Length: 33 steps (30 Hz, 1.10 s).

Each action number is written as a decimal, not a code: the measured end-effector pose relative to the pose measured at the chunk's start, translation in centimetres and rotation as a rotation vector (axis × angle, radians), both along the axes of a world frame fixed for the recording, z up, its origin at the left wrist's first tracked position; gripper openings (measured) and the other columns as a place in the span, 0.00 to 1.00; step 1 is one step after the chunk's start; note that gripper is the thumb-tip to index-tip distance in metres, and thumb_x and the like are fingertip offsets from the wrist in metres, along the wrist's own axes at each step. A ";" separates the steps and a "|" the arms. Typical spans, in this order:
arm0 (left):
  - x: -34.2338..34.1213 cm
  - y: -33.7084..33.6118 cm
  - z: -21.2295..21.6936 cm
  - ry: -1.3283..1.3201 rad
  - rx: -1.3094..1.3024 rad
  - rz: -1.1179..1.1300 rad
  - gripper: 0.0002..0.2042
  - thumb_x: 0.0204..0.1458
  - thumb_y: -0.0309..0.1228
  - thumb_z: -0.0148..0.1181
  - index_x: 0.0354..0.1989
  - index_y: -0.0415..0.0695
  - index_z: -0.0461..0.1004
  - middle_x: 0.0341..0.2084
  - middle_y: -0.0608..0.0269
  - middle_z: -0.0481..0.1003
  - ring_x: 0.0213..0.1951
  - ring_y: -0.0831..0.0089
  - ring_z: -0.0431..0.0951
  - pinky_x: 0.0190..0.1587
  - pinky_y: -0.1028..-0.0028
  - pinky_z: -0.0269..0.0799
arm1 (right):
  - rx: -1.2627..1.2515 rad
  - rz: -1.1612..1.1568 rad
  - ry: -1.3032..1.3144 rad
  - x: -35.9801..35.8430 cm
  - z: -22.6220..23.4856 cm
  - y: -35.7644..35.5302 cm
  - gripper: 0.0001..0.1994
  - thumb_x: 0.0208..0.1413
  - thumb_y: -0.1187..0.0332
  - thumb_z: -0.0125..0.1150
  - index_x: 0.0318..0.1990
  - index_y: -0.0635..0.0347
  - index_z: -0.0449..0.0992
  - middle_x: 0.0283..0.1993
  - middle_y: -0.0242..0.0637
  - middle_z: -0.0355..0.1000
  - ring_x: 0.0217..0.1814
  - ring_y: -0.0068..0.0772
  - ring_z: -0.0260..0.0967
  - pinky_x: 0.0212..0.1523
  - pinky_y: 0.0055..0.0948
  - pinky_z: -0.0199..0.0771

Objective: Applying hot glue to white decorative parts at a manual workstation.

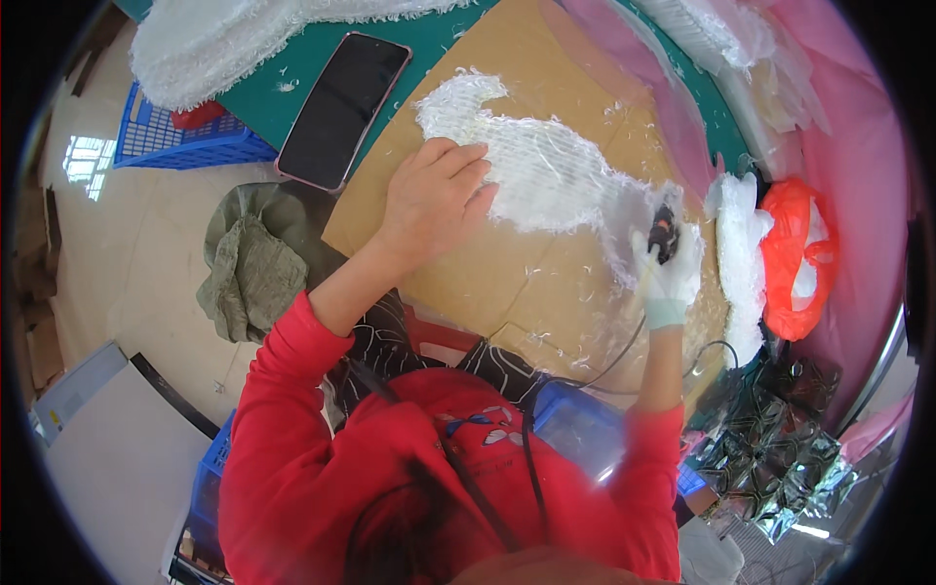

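On cardboard (448, 278) lies fringed white fabric (546, 171) — likely light, limp, best pinned edgewise — left hand (439, 190) loosely open at its left, right hand (671, 275) gripping a dark tool (664, 232).

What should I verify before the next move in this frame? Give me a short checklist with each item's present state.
1. Left hand on the white fringed fabric: ok, fingers rest on its left part.
2. Right hand gripping the dark tool: ok, fingers closed around it.
3. Both hands gloved: not ok, the right wears a white glove, the left is bare.
4. Phone clear of the fabric: ok, it lies apart, to the left.
5. Cardboard free of loose fibres: not ok, white bits are scattered over it.
6. Tool switched on: cannot tell.
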<state>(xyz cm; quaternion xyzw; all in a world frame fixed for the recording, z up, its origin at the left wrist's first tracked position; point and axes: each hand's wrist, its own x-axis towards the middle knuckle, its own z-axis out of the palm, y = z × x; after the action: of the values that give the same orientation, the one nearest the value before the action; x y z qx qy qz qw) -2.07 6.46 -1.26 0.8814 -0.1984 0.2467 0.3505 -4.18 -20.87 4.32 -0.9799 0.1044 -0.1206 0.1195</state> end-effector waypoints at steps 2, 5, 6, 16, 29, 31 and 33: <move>0.1 -0.2 0.1 0.000 0.003 -0.007 0.10 0.38 0.29 0.61 0.29 0.38 0.74 0.35 0.62 0.74 0.35 0.66 0.71 0.37 0.72 0.68 | -0.050 -0.107 0.147 -0.6 -0.7 -1.5 0.31 0.34 0.56 0.67 0.49 0.56 0.66 0.44 0.40 0.68 0.44 0.37 0.68 0.45 0.33 0.66; 0.1 -0.2 0.2 -0.001 0.006 -0.017 0.10 0.38 0.29 0.61 0.29 0.38 0.74 0.35 0.62 0.74 0.35 0.65 0.71 0.37 0.71 0.68 | -0.228 -0.081 0.186 -1.5 -1.1 -2.3 0.33 0.35 0.56 0.67 0.52 0.56 0.64 0.45 0.39 0.68 0.44 0.36 0.68 0.46 0.31 0.66; 0.1 -0.2 0.2 -0.004 0.006 -0.022 0.10 0.38 0.29 0.61 0.29 0.38 0.74 0.35 0.62 0.74 0.35 0.65 0.71 0.37 0.71 0.68 | -0.228 -0.082 0.186 -1.7 -0.5 -2.2 0.33 0.35 0.56 0.67 0.52 0.56 0.64 0.45 0.39 0.68 0.44 0.36 0.68 0.46 0.31 0.66; -0.4 -0.1 0.0 0.012 0.077 0.017 0.10 0.39 0.32 0.61 0.30 0.41 0.75 0.36 0.66 0.74 0.36 0.69 0.70 0.35 0.71 0.63 | 0.208 0.555 -0.074 4.8 1.0 5.5 0.17 0.51 0.65 0.49 0.48 0.60 0.67 0.47 0.45 0.67 0.51 0.42 0.62 0.52 0.35 0.60; -0.2 -0.2 -0.2 0.029 0.062 0.014 0.10 0.38 0.32 0.60 0.30 0.42 0.74 0.37 0.67 0.73 0.39 0.70 0.69 0.39 0.70 0.63 | -0.033 0.937 0.022 5.4 -1.6 7.6 0.20 0.50 0.66 0.49 0.51 0.58 0.64 0.50 0.43 0.64 0.54 0.47 0.57 0.54 0.40 0.56; -0.2 -0.3 -0.1 0.026 0.070 0.016 0.10 0.38 0.32 0.60 0.30 0.42 0.74 0.36 0.67 0.73 0.39 0.70 0.69 0.39 0.70 0.63 | 0.129 0.888 -0.048 6.3 -1.1 8.5 0.19 0.50 0.66 0.48 0.51 0.60 0.64 0.50 0.43 0.64 0.55 0.45 0.56 0.55 0.40 0.55; -0.1 -0.4 -0.2 0.018 0.069 0.017 0.10 0.37 0.32 0.60 0.29 0.42 0.74 0.37 0.67 0.73 0.39 0.70 0.69 0.40 0.70 0.63 | 0.100 0.842 -0.036 7.2 -1.7 10.0 0.19 0.51 0.66 0.48 0.51 0.61 0.63 0.50 0.44 0.64 0.56 0.45 0.56 0.56 0.40 0.55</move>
<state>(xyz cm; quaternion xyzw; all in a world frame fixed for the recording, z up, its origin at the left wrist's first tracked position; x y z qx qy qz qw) -2.18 6.09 -1.51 0.8968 -0.1961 0.2345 0.3197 3.04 -10.85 2.62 -0.9278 -0.3012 -0.0731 0.2076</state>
